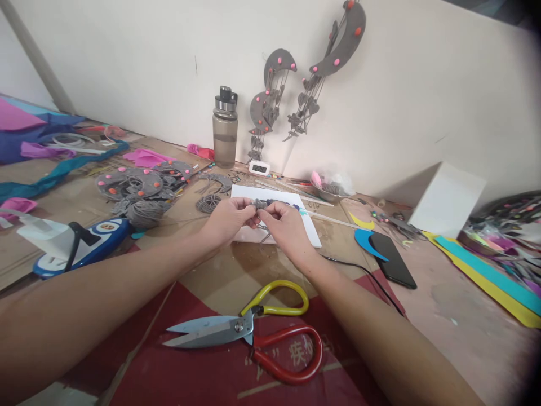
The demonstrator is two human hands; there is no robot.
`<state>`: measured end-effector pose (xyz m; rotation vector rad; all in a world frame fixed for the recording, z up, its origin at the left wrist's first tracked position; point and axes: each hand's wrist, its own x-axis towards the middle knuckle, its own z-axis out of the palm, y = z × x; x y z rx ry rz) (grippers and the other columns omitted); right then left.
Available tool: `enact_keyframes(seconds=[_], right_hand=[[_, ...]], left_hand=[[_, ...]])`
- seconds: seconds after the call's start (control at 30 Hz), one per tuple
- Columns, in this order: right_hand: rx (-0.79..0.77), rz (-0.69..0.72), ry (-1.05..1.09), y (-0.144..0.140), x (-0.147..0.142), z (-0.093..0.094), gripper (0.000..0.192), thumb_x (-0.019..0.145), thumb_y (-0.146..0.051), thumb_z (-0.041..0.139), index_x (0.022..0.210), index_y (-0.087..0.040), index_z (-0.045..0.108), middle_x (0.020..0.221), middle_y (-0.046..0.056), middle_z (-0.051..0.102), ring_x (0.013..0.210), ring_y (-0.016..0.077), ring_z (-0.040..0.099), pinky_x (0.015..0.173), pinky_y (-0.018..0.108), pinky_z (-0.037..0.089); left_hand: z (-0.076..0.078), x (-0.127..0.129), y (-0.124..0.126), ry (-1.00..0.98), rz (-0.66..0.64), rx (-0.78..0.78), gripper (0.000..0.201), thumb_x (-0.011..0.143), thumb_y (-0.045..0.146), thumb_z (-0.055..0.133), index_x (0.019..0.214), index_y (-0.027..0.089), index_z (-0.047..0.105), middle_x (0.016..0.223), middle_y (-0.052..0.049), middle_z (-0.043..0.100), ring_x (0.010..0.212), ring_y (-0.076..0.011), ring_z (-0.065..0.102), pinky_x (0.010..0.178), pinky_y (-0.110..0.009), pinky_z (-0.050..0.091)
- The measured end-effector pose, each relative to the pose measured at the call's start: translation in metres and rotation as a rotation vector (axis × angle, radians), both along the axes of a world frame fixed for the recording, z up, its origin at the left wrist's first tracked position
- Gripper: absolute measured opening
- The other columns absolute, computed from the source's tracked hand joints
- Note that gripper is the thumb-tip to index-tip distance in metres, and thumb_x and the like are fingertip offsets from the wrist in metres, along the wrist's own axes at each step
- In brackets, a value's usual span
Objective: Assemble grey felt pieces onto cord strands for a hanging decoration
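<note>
My left hand (230,220) and my right hand (289,228) meet over a white board (245,235). Between their fingertips they pinch a small grey piece (257,204), its shape mostly covered. Thin grey cord (264,232) dangles below the fingers. Just behind my right hand lies a dark blue object, partly hidden, with a long clear stick (332,218) reaching right from it. Nearer to me, large scissors (240,327) with one yellow and one red handle rest spread on the red cardboard.
Left are a grey yarn ball (146,213), grey felt crescents (131,181) and a blue power strip (116,228). A bottle (225,129) and small clock (259,168) stand by the wall, near hanging crescent ornaments (344,45). A phone (393,262) lies right, beside a cable.
</note>
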<state>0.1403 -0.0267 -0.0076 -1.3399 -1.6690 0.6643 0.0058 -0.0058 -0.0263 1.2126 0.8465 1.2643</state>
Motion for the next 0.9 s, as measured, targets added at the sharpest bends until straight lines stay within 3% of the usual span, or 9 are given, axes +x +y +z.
enact_keyframes(seconds=[0.2,0.53,0.9], right_hand=[[0.027,-0.06,-0.018,0.004,0.003,-0.003,0.018,0.077,-0.033,0.055,0.066,-0.018,0.055,0.062,-0.004,0.054,0.06,0.0106,0.046,0.059,0.024,0.035],[-0.042,-0.11,0.098,0.009,0.006,-0.01,0.022,0.075,-0.037,0.058,0.088,-0.022,0.05,0.062,-0.007,0.049,0.054,0.0102,0.045,0.055,0.023,0.035],[0.005,-0.074,0.092,0.008,0.006,-0.01,0.02,0.074,-0.037,0.058,0.084,-0.021,0.054,0.061,-0.005,0.051,0.057,0.0109,0.046,0.053,0.023,0.035]], left_hand=[[0.001,-0.003,0.0,-0.089,-0.043,-0.082,0.012,0.069,0.02,0.067,0.068,0.01,0.061,0.062,-0.003,0.062,0.058,-0.0105,0.058,0.058,-0.024,0.047],[-0.003,-0.004,0.001,-0.13,-0.102,-0.067,0.017,0.07,0.023,0.072,0.075,0.009,0.065,0.07,-0.006,0.067,0.064,-0.0123,0.063,0.068,-0.027,0.051],[-0.001,-0.002,-0.004,-0.01,-0.051,0.001,0.017,0.071,0.025,0.071,0.077,0.01,0.066,0.07,-0.005,0.068,0.065,-0.0135,0.064,0.073,-0.031,0.053]])
